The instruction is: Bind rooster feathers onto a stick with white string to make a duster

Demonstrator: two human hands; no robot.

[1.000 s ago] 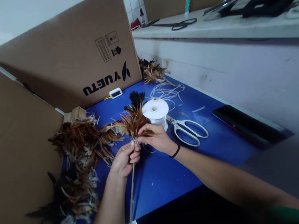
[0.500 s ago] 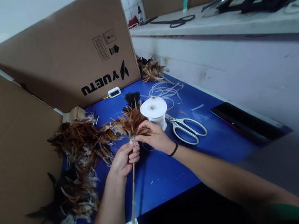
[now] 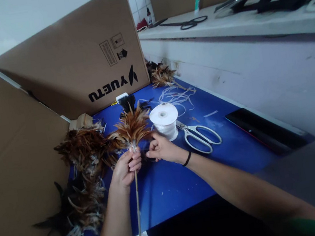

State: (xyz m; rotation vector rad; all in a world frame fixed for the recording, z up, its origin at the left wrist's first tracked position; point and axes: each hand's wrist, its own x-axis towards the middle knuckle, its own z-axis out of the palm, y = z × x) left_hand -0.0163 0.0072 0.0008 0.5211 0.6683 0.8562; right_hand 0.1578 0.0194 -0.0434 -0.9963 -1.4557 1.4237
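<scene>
My left hand (image 3: 127, 166) is closed round a thin stick (image 3: 138, 211), just below the pale bound base of its feathers. Together they form a feather duster (image 3: 133, 126) with brown plumes fanning upward and black ones at the tip. Just right of the binding, my right hand (image 3: 163, 148) is apart from it, fingers curled in; whatever they may pinch is too small to make out. Behind that hand stands a white spool (image 3: 163, 115) of ribbon or cord. Silver-handled scissors (image 3: 200, 137) lie to the spool's right on the blue tabletop (image 3: 173, 186).
Brown and black feather bundles (image 3: 83, 148) are heaped on the left beside cardboard (image 3: 12, 155). Another feather bunch (image 3: 161, 74) and tangled white strips (image 3: 176, 95) lie at the back. A black phone-like object (image 3: 261, 128) rests at right, below a white ledge (image 3: 235, 23) holding more scissors (image 3: 189, 23).
My right hand has drawn away from the feather base toward the right. My left hand and the duster have shifted slightly left, and the feathers now stand more fully in view.
</scene>
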